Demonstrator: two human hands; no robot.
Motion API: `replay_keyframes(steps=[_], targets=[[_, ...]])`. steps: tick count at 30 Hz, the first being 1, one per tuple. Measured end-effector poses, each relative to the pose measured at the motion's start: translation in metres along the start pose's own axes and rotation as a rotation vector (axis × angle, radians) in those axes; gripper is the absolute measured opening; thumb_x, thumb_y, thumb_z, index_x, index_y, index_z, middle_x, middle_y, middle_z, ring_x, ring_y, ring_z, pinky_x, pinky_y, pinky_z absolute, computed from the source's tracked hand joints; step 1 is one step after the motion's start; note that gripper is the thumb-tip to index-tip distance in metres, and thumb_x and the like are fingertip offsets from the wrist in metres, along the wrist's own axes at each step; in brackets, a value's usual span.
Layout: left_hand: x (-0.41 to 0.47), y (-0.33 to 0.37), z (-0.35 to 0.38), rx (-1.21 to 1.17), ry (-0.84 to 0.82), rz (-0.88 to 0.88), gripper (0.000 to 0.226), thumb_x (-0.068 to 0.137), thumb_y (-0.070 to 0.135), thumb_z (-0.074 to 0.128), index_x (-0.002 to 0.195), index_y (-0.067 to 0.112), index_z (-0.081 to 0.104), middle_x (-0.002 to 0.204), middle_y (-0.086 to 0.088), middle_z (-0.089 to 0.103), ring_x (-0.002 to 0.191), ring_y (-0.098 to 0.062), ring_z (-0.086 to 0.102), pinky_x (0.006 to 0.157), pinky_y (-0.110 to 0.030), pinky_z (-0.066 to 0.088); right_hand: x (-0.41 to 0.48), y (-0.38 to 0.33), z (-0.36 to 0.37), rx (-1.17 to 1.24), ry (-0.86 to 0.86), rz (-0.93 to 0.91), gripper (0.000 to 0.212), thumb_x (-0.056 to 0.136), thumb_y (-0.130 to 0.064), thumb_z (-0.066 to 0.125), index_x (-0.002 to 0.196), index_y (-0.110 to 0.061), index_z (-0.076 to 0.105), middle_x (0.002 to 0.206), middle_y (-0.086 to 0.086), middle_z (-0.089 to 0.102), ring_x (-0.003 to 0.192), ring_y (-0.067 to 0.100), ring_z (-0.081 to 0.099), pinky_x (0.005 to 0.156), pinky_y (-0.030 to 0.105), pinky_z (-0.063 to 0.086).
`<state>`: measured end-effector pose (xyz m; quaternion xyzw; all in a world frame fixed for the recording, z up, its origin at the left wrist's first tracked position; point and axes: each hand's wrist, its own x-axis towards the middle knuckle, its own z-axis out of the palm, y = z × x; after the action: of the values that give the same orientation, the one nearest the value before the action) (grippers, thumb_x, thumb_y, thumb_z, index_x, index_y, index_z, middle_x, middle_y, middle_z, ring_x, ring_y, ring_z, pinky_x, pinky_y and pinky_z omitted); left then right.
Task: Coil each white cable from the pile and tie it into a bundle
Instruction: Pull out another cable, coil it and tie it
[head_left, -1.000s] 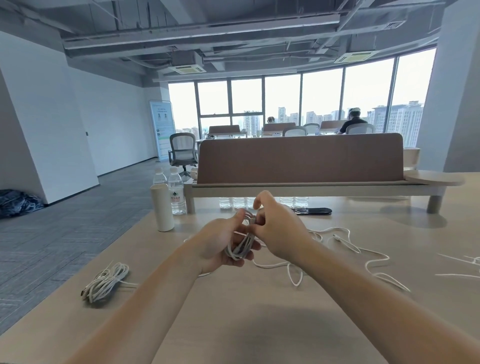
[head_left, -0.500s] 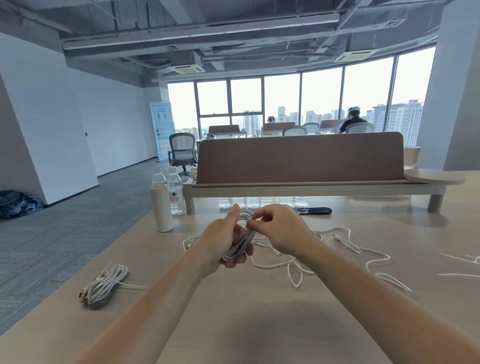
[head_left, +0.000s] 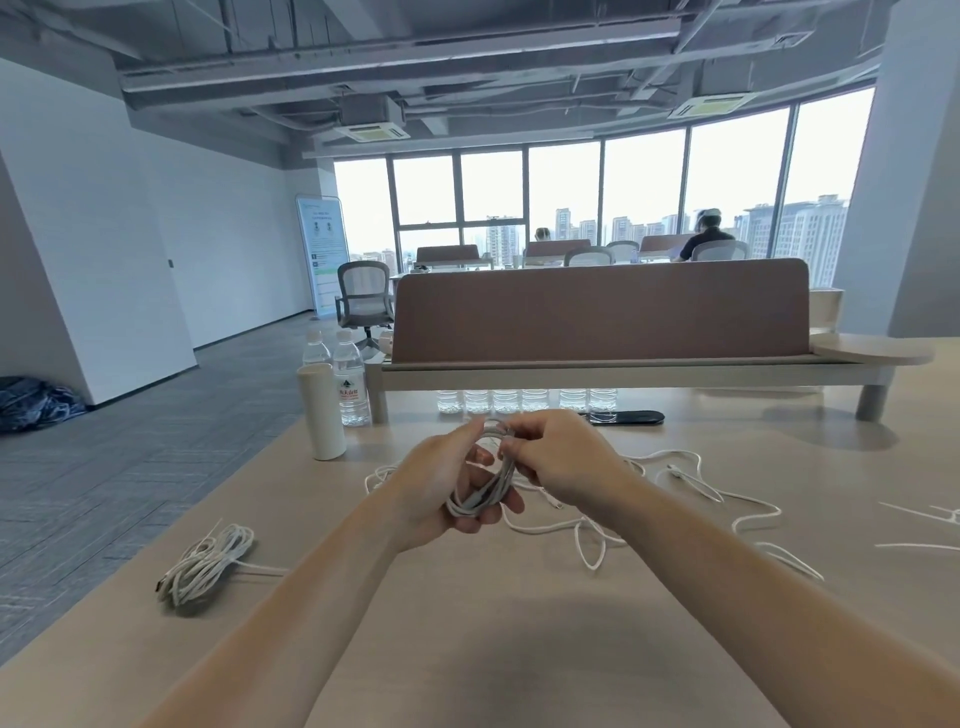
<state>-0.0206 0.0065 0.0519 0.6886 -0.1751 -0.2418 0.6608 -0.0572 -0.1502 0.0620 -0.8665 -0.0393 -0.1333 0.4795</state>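
One bundle (head_left: 205, 566) lies apparently finished on the bench (head_left: 493, 649) left of the white bottle (head_left: 322, 410), while right of that bottle the left grip (head_left: 441, 488) holds a part-wound coil (head_left: 483, 493), the right grip (head_left: 561, 457) pinches its top, and loose cable (head_left: 675, 499) is yet to be wound.

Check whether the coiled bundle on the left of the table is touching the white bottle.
No, the coiled bundle lies by itself toward the near left, clearly apart from the white bottle standing farther back.
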Motion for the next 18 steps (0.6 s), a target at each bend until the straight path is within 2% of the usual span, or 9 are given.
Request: replay_keyframes(steps=[3, 6, 8, 12, 16, 18], targets=[[0.001, -0.003, -0.005, -0.017, -0.027, -0.029, 0.049, 0.103, 0.057, 0.032, 0.101, 0.009, 0.036, 0.093, -0.033, 0.069, 0.06, -0.028, 0.055, 0.043, -0.025, 0.036, 0.002, 0.002, 0.003, -0.059, 0.034, 0.002, 0.019, 0.098, -0.012, 0.057, 0.083, -0.013, 0.069, 0.047, -0.012, 0.048, 0.041, 0.001, 0.038, 0.045, 0.016, 0.03], [0.0, -0.003, -0.005, -0.009, -0.009, -0.047, 0.047, 0.102, 0.059, 0.035, 0.09, 0.013, 0.034, 0.099, -0.031, 0.071, 0.064, -0.029, 0.06, 0.048, -0.026, 0.041, 0.004, 0.003, 0.006, -0.12, 0.055, -0.014, 0.017, 0.098, -0.013, 0.057, 0.089, -0.01, 0.07, 0.06, -0.005, 0.053, 0.051, 0.008, 0.043, 0.044, 0.014, 0.033], [0.0, -0.002, -0.005, 0.002, 0.012, -0.048, 0.046, 0.101, 0.059, 0.037, 0.091, 0.014, 0.038, 0.1, -0.028, 0.073, 0.065, -0.028, 0.065, 0.051, -0.026, 0.043, 0.005, 0.003, 0.006, -0.164, 0.072, -0.02, 0.017, 0.098, -0.014, 0.056, 0.089, -0.012, 0.07, 0.065, -0.002, 0.057, 0.055, 0.011, 0.046, 0.049, 0.019, 0.037], [-0.002, 0.001, -0.001, 0.022, 0.079, -0.049, 0.049, 0.102, 0.058, 0.038, 0.103, 0.01, 0.048, 0.098, -0.024, 0.075, 0.065, -0.027, 0.067, 0.054, -0.025, 0.045, 0.004, 0.001, 0.005, -0.224, 0.106, -0.03, 0.019, 0.098, -0.015, 0.056, 0.084, -0.017, 0.067, 0.063, -0.004, 0.056, 0.055, 0.012, 0.047, 0.053, 0.028, 0.036], [0.0, 0.004, 0.012, 0.093, 0.115, -0.035, 0.065, 0.104, 0.057, 0.033, 0.105, -0.001, 0.061, 0.089, -0.02, 0.075, 0.062, -0.023, 0.063, 0.055, -0.026, 0.046, -0.001, 0.005, 0.001, -0.271, 0.16, -0.049, 0.016, 0.098, -0.016, 0.055, 0.089, -0.014, 0.068, 0.072, 0.002, 0.062, 0.063, 0.019, 0.051, 0.062, 0.033, 0.042], [0.005, 0.004, 0.02, 0.1, 0.1, -0.032, 0.072, 0.105, 0.057, 0.032, 0.11, -0.007, 0.064, 0.087, -0.02, 0.075, 0.063, -0.024, 0.062, 0.056, -0.027, 0.045, -0.006, 0.009, -0.006, -0.287, 0.184, -0.055, 0.016, 0.099, -0.017, 0.054, 0.091, -0.015, 0.068, 0.071, 0.0, 0.061, 0.063, 0.017, 0.051, 0.061, 0.032, 0.041]])
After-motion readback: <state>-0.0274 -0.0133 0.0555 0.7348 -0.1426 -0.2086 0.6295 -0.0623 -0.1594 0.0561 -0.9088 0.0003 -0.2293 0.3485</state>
